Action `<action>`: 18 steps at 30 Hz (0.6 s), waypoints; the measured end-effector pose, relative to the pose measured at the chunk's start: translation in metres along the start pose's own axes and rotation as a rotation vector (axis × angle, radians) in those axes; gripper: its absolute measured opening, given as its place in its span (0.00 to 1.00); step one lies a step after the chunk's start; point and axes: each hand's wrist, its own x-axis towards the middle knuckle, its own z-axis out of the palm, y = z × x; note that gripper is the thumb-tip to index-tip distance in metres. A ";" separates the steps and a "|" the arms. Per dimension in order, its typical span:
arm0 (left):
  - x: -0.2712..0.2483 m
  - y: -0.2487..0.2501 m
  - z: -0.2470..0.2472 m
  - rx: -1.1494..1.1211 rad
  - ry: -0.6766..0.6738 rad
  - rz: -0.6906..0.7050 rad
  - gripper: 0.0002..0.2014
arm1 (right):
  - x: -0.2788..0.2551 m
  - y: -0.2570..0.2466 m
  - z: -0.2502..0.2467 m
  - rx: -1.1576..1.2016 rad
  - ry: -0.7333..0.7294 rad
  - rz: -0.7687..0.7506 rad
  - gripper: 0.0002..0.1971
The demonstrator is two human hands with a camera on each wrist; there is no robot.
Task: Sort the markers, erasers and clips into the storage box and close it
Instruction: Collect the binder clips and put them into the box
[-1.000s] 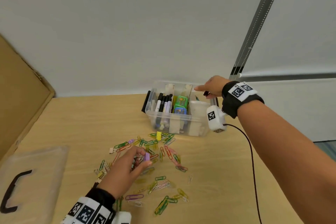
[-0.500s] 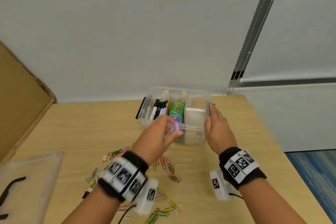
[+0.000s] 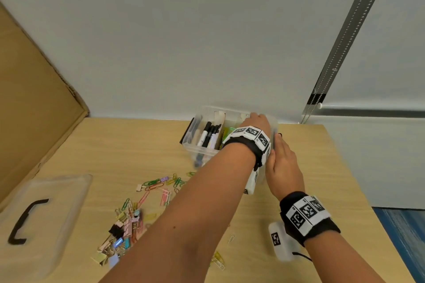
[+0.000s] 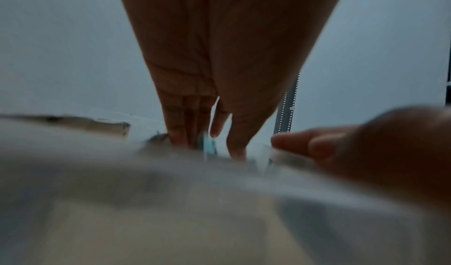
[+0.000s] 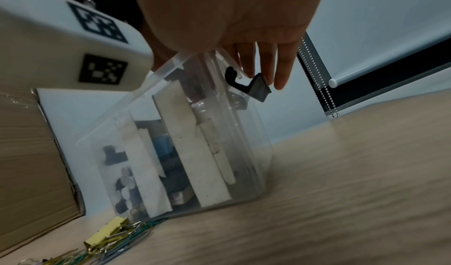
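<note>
left forearm (image 3: 207, 190) crosses above the clips (image 3: 138, 209), blocking them.

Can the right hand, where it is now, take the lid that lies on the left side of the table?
Probably not without moving. The right hand rests against the right end of the storage box, while the lid lies at the table's far left. The left arm, reaching into the box, crosses the way between them.
</note>
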 end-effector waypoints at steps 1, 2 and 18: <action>-0.001 -0.001 0.002 0.015 -0.033 0.009 0.18 | 0.000 0.000 0.000 0.001 0.001 0.004 0.31; -0.002 -0.001 0.002 0.039 -0.059 0.030 0.16 | 0.000 0.000 0.000 0.003 0.002 0.007 0.32; -0.181 -0.167 -0.008 -0.146 0.411 0.151 0.09 | 0.000 0.005 0.005 0.025 0.011 0.008 0.31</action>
